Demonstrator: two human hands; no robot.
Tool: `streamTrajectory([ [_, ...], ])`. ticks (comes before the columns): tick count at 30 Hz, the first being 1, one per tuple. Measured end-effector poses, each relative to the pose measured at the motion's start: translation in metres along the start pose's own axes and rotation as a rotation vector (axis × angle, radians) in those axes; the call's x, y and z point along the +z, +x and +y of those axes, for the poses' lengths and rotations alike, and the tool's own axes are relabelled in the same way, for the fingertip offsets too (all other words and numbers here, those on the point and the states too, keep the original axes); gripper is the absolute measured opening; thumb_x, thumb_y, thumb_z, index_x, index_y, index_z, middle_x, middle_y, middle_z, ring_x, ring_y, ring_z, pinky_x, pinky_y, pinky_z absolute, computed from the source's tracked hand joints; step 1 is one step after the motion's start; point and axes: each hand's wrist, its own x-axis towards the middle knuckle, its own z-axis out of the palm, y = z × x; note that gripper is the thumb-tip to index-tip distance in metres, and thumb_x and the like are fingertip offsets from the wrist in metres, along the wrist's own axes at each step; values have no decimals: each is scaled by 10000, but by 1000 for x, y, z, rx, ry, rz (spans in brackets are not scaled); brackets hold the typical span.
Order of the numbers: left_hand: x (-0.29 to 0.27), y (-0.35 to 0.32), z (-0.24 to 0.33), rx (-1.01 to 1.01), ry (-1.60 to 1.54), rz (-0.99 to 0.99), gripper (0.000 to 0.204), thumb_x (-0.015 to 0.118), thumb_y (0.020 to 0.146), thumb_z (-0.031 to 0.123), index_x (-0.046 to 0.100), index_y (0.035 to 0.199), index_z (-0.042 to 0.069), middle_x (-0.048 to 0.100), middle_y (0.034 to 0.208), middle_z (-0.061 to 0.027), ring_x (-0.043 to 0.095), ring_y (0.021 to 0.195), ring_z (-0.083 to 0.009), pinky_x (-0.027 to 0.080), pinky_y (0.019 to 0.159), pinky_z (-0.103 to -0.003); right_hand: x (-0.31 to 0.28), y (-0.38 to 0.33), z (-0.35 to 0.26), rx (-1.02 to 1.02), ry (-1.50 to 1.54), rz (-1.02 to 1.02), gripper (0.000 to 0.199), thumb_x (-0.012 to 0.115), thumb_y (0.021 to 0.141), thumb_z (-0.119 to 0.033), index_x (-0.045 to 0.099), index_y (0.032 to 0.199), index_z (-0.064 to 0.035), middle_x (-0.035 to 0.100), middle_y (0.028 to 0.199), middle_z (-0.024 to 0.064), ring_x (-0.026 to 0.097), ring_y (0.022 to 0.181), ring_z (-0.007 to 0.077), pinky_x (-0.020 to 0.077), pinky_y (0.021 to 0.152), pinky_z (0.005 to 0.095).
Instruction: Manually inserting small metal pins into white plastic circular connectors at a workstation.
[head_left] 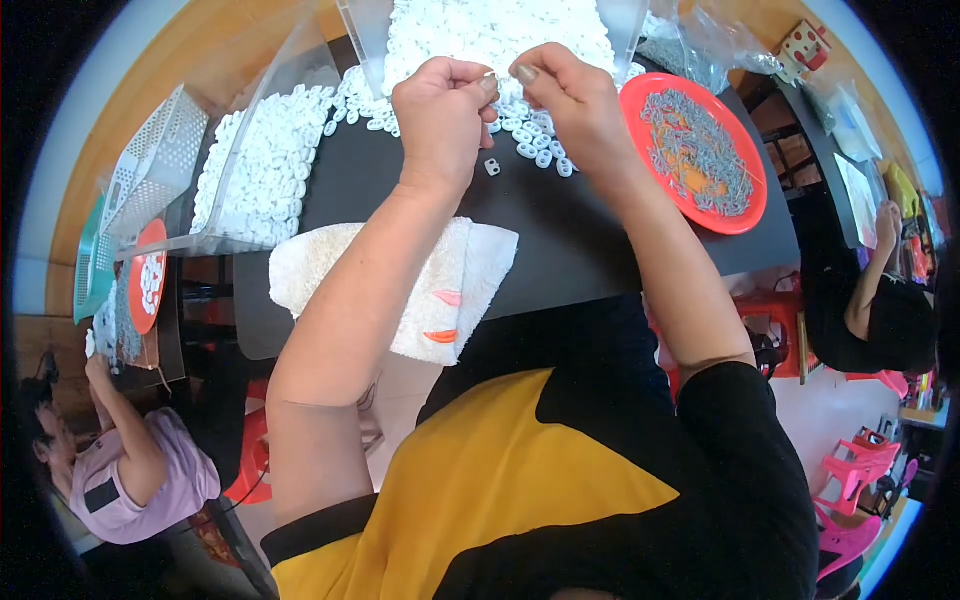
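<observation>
My left hand [437, 125] is raised over the table, thumb and forefinger pinched together; whatever small thing they may hold is too small to make out. Close to its right, my right hand [580, 110] also has its thumb and forefinger pressed together, and their contents cannot be made out. Below and behind both hands lie loose white oval plastic pieces [543, 158] with two holes each. One small piece [492, 167] with grey in its holes lies apart, just below my left hand. Beside my right wrist stands a red plate [737, 222] of small grey metal parts [690, 140].
A folded white towel [490, 260] lies at the near table edge under my left forearm. Clear bins full of white pieces [255, 165] stand at the back and left, near a white basket [160, 150]. One person [150, 460] sits at left, another [880, 310] at right.
</observation>
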Motion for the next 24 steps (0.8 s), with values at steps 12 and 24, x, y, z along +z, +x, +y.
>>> streamTrajectory([
  [12, 2, -2, 5, -48, 35, -83, 66, 628, 842, 8, 633, 882, -44, 642, 744, -95, 587, 582, -124, 424, 428, -230, -7, 1, -2, -22, -148, -22, 162, 571, 865, -186, 605, 894, -30, 628, 732, 187, 613, 696, 367, 463, 625, 418],
  [24, 5, -8, 1, -85, 56, -40, 95, 586, 851, 10, 592, 761, -20, 573, 632, -52, 510, 491, -89, 395, 383, -239, 11, -4, -1, 2, -36, 9, 135, 544, 920, -123, 568, 876, 3, 560, 689, 25, 525, 654, 78, 439, 596, 245],
])
